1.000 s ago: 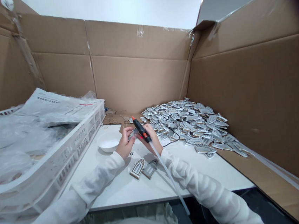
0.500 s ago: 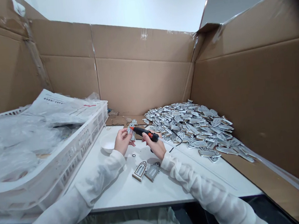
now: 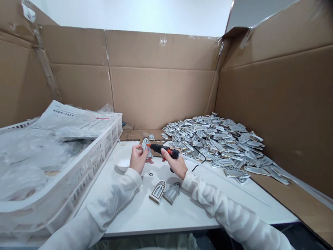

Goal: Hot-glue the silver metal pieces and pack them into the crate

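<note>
Between the fingers of my left hand (image 3: 138,159) stands a small grey arched window-shaped piece (image 3: 145,143), held upright. My right hand (image 3: 174,161) is wrapped round a black and orange glue gun (image 3: 159,148). Its orange nozzle points left and is at the face of the piece; whether it touches I cannot tell. A clear glue stick runs out of the gun's rear. On the white table (image 3: 152,220), nearer to me, lie a gold-trimmed arched piece (image 3: 157,192) and a grey arched piece (image 3: 172,193), side by side. A small black ring (image 3: 151,174) lies beyond them.
A large heap of arched pieces (image 3: 215,140) covers the back right. At left stands a white plastic basket (image 3: 98,151) with clear bags and a printed sheet (image 3: 66,119). Cardboard walls (image 3: 162,86) enclose the table. A black cable (image 3: 200,155) lies near the heap.
The arched piece in my left hand now shows more of its face, and the nozzle sits slightly lower on it. The whole view has shifted a little.
</note>
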`<state>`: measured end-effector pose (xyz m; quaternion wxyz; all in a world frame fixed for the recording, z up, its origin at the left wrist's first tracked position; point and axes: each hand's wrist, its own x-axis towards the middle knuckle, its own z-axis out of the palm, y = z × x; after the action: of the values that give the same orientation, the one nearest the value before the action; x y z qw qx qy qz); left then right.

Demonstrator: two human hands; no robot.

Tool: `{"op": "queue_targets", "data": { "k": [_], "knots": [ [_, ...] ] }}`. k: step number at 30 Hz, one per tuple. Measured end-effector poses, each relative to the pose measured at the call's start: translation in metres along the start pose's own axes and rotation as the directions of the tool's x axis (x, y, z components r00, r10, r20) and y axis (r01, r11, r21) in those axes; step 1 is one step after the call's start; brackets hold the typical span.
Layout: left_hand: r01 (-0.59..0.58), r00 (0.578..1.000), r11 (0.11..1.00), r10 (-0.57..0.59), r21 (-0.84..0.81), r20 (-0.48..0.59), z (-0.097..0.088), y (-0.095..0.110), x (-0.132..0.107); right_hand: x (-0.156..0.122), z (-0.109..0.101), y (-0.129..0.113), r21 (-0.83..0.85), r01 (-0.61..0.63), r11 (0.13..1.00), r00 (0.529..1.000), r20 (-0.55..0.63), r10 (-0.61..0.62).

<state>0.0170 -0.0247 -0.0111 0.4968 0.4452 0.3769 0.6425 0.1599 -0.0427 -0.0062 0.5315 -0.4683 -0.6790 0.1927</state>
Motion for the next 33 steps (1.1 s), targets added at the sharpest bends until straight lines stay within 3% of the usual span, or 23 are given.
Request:
{"op": "queue_targets", "data": {
  "k": [16, 33],
  "knots": [
    [-0.016, 1.000, 1.000, 0.016, 0.011, 0.024, -0.0008, -0.0005, 0.0005, 0.0008, -0.0017, -0.0015, -0.013, -0.099, 0.995, 0.995, 0.013, 0.099],
    [-0.026, 0.999, 0.999, 0.025, 0.026, 0.027, -0.0004, -0.0001, -0.0004, 0.0003, -0.0004, -0.0010, -0.043, -0.077, 0.996, 0.997, -0.024, 0.076]
  ]
}}
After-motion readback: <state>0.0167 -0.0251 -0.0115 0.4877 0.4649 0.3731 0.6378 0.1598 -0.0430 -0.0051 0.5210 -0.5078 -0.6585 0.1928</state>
